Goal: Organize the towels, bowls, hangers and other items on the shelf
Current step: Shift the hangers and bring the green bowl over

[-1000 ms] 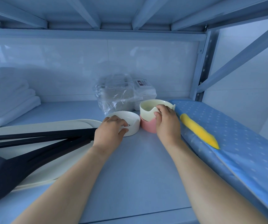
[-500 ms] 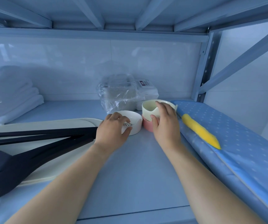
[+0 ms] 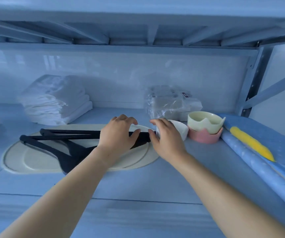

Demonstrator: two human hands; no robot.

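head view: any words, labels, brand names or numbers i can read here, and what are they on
Nothing here can be read.
Dark label on the plastic-wrapped pack: print too small and blurred to read.
White bowl gripped by the right hand: no print on the part that shows; the rest is hidden by the hand.
Cream bowl stacked in the pink bowl: no markings visible.

left hand (image 3: 117, 134), right hand (image 3: 166, 140), fingers (image 3: 128, 119) curled

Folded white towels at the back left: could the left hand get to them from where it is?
Probably yes. The left hand is over the black hangers, and nothing stands between it and the towels further back.
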